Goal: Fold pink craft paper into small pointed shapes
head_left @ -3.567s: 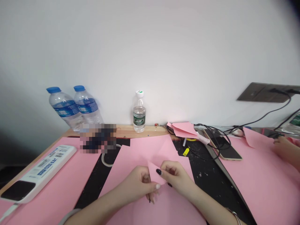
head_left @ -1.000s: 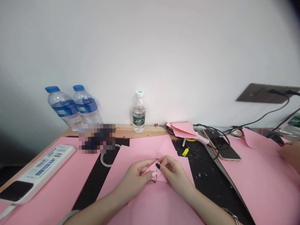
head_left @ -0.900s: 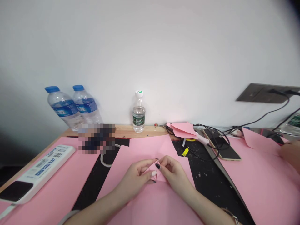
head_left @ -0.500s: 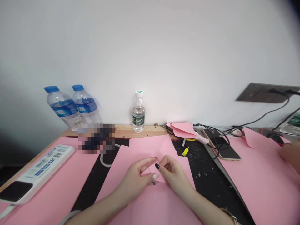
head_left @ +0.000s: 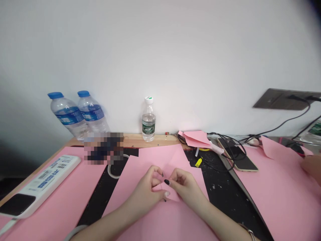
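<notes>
Between my two hands is a small piece of folded pink paper (head_left: 173, 195), held just above larger pink sheets (head_left: 155, 155) on the table. My left hand (head_left: 149, 185) grips its left edge, the white-nailed thumb on top and a dark-nailed finger beneath; the left index finger is raised and curled, off the paper. My right hand (head_left: 184, 184) pinches the paper's upper right part between a black-nailed thumb and curled fingers. Pink on pink makes the paper's outline hard to follow.
Two blue-capped bottles (head_left: 92, 115) and a smaller water bottle (head_left: 148, 124) stand by the wall. A white power strip (head_left: 55, 179) lies left, a tape roll (head_left: 110, 172) nearer. Folded pink paper (head_left: 197, 139), cables and a phone (head_left: 238, 157) lie right. Another person's hand (head_left: 312, 165) shows far right.
My left index finger has lifted away from the paper and curled. The left thumb and the right thumb have shifted slightly down, and the small paper has turned a little.
</notes>
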`<state>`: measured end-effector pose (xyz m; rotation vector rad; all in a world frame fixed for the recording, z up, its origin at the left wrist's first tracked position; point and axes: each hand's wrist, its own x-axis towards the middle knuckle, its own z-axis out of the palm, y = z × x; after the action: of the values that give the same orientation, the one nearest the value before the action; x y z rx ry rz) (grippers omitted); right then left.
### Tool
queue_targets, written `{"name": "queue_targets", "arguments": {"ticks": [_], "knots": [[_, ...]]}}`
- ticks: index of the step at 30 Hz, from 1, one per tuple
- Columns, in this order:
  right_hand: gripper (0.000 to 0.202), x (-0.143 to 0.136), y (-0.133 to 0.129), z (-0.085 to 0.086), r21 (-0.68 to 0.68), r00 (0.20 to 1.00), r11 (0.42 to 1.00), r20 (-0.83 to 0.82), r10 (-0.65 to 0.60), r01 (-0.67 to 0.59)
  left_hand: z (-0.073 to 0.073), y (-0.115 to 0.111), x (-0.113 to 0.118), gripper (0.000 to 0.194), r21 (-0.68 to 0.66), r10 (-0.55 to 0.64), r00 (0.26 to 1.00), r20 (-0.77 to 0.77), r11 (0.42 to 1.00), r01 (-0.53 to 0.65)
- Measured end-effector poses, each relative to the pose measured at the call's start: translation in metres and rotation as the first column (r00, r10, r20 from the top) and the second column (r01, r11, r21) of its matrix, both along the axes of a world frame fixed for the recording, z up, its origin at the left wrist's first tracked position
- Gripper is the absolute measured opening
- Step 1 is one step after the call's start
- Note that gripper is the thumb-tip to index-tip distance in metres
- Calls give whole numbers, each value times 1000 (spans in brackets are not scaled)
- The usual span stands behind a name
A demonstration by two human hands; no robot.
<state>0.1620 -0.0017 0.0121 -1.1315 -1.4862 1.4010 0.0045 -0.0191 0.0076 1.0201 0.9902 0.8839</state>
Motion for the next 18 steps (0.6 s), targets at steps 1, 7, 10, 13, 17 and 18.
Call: {"name": "queue_targets", "arguments": {"ticks": [1,7,10,13,17,18], "knots": [[31,0,-1,-1,12,1000,1000,12,-1,1,0,0,0,37,2,-11,1000,-14,1000,11],[31,-2,-3,-3,16,1000,1000,-7,3,-2,2,-1,1,38,41,-6,996,-84,999,10],[26,-1,0,-3,-28,997,997,-4,73,-73,5,-2,2,37,21,8,997,-81,1000,-6],[30,4,3,-1,-25,994,995,38,100,-99,9,0,0,43,15,50,995,-85,999,-49],[28,13,5,1,231,971,972,214,-102,52,15,6,-7,62,-116,105,994,34,988,-100],[27,14,5,1,332,952,940,259,-167,75,16,8,-8,66,-170,93,992,84,982,-78]]}}
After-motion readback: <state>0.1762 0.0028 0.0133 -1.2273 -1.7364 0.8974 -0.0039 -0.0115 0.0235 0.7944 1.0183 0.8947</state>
